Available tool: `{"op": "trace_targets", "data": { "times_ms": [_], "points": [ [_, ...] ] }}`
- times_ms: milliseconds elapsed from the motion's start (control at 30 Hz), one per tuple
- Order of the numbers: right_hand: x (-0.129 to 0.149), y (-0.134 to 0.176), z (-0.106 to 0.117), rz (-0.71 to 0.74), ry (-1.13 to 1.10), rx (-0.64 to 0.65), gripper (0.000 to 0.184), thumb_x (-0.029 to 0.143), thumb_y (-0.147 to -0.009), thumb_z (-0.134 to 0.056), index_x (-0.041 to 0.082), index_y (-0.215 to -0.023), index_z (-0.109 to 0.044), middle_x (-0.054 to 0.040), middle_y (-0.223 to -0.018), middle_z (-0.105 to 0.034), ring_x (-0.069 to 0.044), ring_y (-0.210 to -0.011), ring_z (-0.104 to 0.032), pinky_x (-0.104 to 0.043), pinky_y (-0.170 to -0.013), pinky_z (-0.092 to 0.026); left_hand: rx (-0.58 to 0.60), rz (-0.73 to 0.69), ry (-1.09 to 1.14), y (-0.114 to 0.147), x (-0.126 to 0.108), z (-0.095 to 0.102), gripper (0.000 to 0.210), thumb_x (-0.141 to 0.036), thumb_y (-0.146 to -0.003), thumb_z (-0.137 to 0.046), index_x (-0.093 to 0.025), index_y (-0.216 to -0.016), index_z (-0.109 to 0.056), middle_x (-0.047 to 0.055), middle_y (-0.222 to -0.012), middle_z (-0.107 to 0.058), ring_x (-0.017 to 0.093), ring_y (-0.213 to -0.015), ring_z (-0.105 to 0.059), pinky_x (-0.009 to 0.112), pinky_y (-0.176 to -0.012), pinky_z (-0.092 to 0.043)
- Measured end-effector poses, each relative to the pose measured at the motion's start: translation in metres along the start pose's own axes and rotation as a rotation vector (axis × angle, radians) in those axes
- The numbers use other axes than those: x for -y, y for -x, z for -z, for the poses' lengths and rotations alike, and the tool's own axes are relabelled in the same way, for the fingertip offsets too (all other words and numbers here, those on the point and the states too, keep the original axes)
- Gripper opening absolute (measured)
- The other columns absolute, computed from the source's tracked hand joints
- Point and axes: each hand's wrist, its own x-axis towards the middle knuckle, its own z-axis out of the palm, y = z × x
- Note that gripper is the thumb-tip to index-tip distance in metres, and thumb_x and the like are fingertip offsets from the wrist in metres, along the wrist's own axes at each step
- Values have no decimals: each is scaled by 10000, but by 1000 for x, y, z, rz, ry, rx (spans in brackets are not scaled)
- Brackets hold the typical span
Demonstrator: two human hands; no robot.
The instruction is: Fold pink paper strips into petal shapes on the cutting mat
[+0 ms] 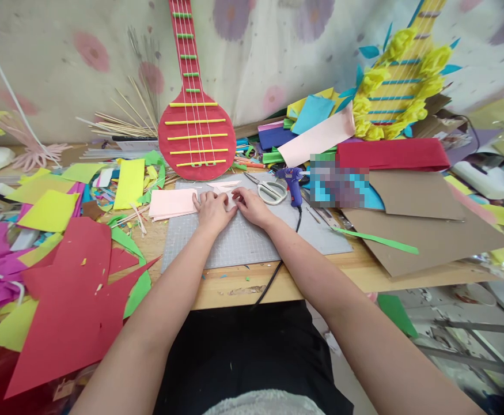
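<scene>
Both hands are close together over the grey cutting mat [252, 248], with fingers bent and fingertips almost meeting. My left hand [214, 211] is closed, its outer fingers at the right end of a stack of pale pink paper [173, 204]. Thumb and fingers of my right hand [252, 207] are drawn together just beside it. Whatever lies between the fingertips is too small or hidden to make out. Thin pale pink paper scraps [226, 184] lie just beyond the hands. Right of them rest grey-handled scissors [272, 192] and a purple hot glue gun [294, 187].
A red paper lute [196, 138] stands at the back; a yellow one [396, 86] with paper flowers is at right. Red paper [72, 288] and coloured scraps cover the left. Brown cardboard [424, 239] lies right. The glue gun's black cord [273, 276] crosses the table edge.
</scene>
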Motion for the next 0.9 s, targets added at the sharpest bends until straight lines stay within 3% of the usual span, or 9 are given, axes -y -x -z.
{"op": "trace_targets", "data": {
  "times_ms": [300, 600, 667, 767, 833, 900],
  "points": [
    [-8, -10, -9, -114, 95, -102, 351, 92, -723, -470, 163, -1066, -492, -107, -1053, -529, -200, -938, -509, -386, -886, -411, 9, 13, 4, -2, 0, -1, 269, -496, -717, -586, -257, -831, -628, 88, -989, -588, 302, -1102, -458, 546, -1084, -119],
    [-5, -21, -10, -261, 102, -206, 305, 75, -746, -410, 144, -1030, -498, -136, -1040, -536, -225, -918, -517, -387, -821, -421, -3, -2, 15, 0, 0, -2, 269, -493, -727, -589, -247, -828, -628, 85, -993, -580, 295, -1099, -454, 541, -1086, -94],
    [-2, -17, -6, -232, 64, -230, 290, 98, -757, -425, 150, -1034, -492, -112, -1008, -553, -198, -857, -523, -357, -798, -422, -44, -21, 46, -1, 3, 0, 242, -469, -767, -550, -248, -821, -631, 76, -982, -591, 282, -1093, -462, 525, -1090, -102],
    [3, -6, 2, -124, 48, -221, 240, 173, -787, -461, 174, -1025, -497, -74, -974, -572, -165, -766, -513, -322, -757, -416, -117, -2, 136, -6, 15, 5, 220, -362, -840, -447, -243, -859, -631, 67, -1011, -611, 244, -1078, -488, 441, -1057, -243],
    [10, 1, 7, -10, 71, -143, 217, 234, -791, -508, 185, -1003, -510, -57, -955, -587, -160, -762, -513, -312, -753, -409, -114, 14, 213, -11, 27, 9, 240, -243, -833, -407, -229, -950, -616, 63, -1037, -624, 213, -1036, -527, 370, -974, -357],
    [18, 6, 10, 109, 120, -18, 242, 268, -771, -561, 192, -998, -521, -46, -937, -604, -176, -817, -523, -314, -773, -401, -91, 3, 237, -15, 40, 12, 366, -106, -753, -400, -218, -1043, -594, 53, -1081, -635, 199, -1060, -531, 334, -961, -375]
  ]
}}
